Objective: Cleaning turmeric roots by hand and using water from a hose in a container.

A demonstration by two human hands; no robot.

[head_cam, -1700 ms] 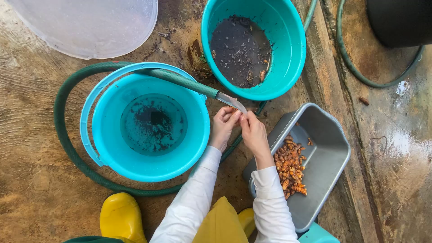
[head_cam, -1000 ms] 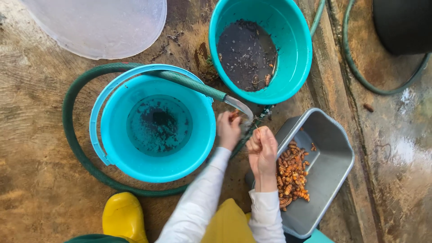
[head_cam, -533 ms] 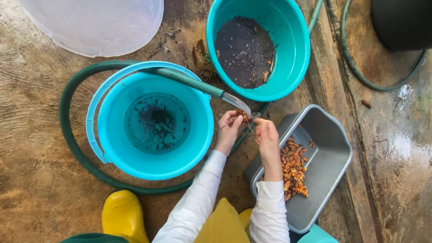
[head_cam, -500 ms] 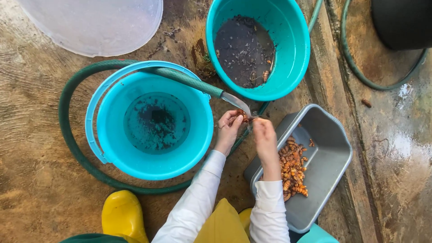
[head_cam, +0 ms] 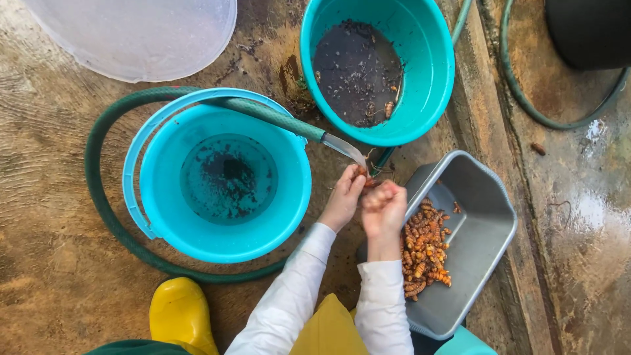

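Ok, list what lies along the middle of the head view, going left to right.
Green hose loop → blue bucket of murky water → left hand → right hand → orange rhizomes → grey tub → wet concrete floor.

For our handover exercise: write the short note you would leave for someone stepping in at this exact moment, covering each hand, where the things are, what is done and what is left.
Left hand: fingers pinch a small orange root piece under the water running from the green hose.
Right hand: closed in a fist beside the left, just above the grey tub; whether it holds anything cannot be seen.
Things: a heap of orange roots lies in the grey tub. The near blue bucket holds water with dark sediment; the far teal bucket holds dark muddy scraps.
Done: many roots already in the tub.
Left: the piece in hand is not yet in the tub.
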